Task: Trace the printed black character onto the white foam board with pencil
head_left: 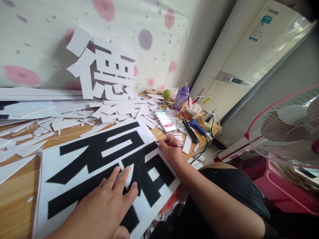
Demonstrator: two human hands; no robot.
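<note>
One black-lettered sheet (99, 172) lies flat on the worktop (17, 196).
Left to right: the wooden side, apparently roomiest; the sheet, probably light, easily creased, best lifted by its white margins; the left hand (107, 199), fingers spread, resting on it; white offcuts (119, 109) crowding its far edge; the right hand (171, 149), pinched round a red pen (175, 145) at the far right margin.
</note>
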